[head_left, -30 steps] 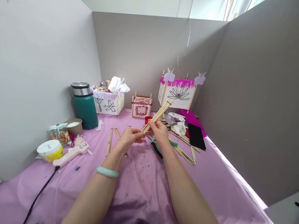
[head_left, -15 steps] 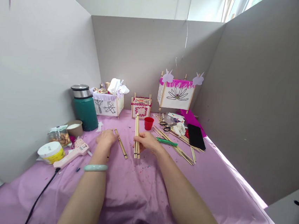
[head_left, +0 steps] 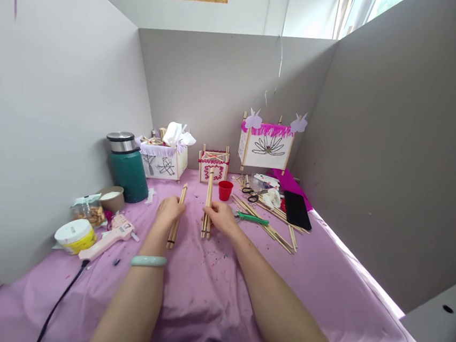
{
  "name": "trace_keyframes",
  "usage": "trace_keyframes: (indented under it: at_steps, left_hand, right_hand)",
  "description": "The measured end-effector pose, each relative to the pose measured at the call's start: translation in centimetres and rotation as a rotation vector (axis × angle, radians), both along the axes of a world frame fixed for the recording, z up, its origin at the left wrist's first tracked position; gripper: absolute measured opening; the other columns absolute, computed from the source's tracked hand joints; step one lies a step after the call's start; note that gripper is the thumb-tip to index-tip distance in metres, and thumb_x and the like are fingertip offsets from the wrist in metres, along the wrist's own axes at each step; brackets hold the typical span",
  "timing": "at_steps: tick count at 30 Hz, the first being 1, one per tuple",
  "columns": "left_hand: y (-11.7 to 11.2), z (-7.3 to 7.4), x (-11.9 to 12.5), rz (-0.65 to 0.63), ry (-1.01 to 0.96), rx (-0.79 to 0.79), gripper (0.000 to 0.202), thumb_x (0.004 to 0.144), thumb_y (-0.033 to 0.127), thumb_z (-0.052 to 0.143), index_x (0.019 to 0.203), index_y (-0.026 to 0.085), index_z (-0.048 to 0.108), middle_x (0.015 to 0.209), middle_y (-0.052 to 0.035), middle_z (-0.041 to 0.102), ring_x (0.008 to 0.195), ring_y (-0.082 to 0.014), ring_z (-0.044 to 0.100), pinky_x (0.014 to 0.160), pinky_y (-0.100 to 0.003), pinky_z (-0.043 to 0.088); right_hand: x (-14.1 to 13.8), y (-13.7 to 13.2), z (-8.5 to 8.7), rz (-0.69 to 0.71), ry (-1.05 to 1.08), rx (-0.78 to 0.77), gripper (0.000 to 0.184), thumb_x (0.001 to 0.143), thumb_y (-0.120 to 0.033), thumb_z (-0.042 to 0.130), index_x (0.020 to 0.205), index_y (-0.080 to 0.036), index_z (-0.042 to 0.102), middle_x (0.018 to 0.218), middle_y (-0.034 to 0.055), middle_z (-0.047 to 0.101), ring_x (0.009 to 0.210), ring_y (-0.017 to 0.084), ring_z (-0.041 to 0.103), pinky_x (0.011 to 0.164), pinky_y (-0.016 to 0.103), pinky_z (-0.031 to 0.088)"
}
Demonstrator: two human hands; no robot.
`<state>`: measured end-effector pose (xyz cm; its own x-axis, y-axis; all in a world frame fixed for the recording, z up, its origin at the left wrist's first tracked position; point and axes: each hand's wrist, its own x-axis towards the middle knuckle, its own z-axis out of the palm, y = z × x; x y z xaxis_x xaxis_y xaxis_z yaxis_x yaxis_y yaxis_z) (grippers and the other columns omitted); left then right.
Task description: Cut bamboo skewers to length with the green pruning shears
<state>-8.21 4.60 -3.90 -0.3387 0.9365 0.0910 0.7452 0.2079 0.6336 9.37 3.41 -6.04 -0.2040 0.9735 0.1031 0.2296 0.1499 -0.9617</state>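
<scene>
Wooden, straight and dark-banded, one stick bundle (head_left: 210,191) is gripped in the right hand (head_left: 219,215), left of the tapered red cup (head_left: 225,191); a second stick bundle (head_left: 175,225) is gripped in the left hand (head_left: 168,211), farther left of the cup. Green-handled pliers (head_left: 253,218) lie right of the cup, over wrinkled purple cloth (head_left: 197,281).

Middle of desk (head_left: 200,286): left stick bundle (head_left: 183,196) in left hand (head_left: 168,210), right stick bundle (head_left: 210,191) in right hand (head_left: 219,216), bundles apart. Middle box (head_left: 220,171) behind them; cup (head_left: 225,190) just right of it, slightly forward. Left: glue gun (head_left: 108,239) beside tub (head_left: 75,236); bottle (head_left: 128,175) farther back, left of left box (head_left: 164,167), tissue (head_left: 177,135) in its top. Right: pliers (head_left: 252,218) across loose sticks (head_left: 276,236), scissors (head_left: 253,198) behind, phone (head_left: 297,210) farther right.
</scene>
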Motion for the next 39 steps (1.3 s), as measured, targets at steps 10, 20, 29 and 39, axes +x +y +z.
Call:
trace_keyframes:
  at_steps: [10, 20, 29, 39]
  left_hand:
    - [-1.4, 2.3, 5.5, -0.51, -0.774, 0.39, 0.028, 0.06, 0.034, 0.074, 0.075, 0.015, 0.06, 0.06, 0.0031, 0.055, 0.049, -0.0084, 0.046, 0.043, -0.021, 0.035]
    - [-0.9, 1.0, 4.1, -0.502, -0.816, 0.304, 0.03, 0.061, 0.037, 0.074, 0.078, 0.013, 0.068, 0.072, -0.0028, 0.067, 0.067, -0.0147, 0.059, 0.064, -0.028, 0.048]
    - [-1.1, 0.9, 4.3, -0.483, -0.849, 0.301, 0.035, 0.057, 0.038, 0.078, 0.079, 0.012, 0.07, 0.075, -0.005, 0.07, 0.068, -0.0173, 0.062, 0.066, -0.031, 0.051]
    - [-1.4, 1.0, 4.2, -0.51, -0.884, 0.312, 0.035, 0.054, 0.031, 0.08, 0.081, 0.011, 0.07, 0.079, -0.0067, 0.072, 0.072, -0.0188, 0.064, 0.069, -0.032, 0.052]
  right_hand:
    - [2.4, 1.2, 0.7, -0.009, -0.098, 0.293, 0.019, 0.081, -0.034, 0.058, 0.074, -0.017, 0.064, 0.066, 0.0002, 0.065, 0.058, 0.014, 0.058, 0.052, 0.022, 0.041]
    - [2.3, 0.9, 0.9, -0.005, -0.128, 0.296, 0.011, 0.076, -0.024, 0.062, 0.075, -0.015, 0.069, 0.062, -0.0018, 0.063, 0.055, 0.012, 0.052, 0.052, 0.021, 0.036]
    - [1.8, 0.7, 0.6, 0.036, -0.102, 0.34, 0.017, 0.079, -0.026, 0.058, 0.084, -0.016, 0.07, 0.069, -0.001, 0.066, 0.061, 0.013, 0.055, 0.056, 0.021, 0.039]
    - [1.8, 1.1, 0.1, 0.105, -0.018, 0.242, 0.012, 0.073, -0.022, 0.059, 0.079, -0.015, 0.068, 0.067, -0.0017, 0.064, 0.061, 0.013, 0.055, 0.055, 0.021, 0.04]
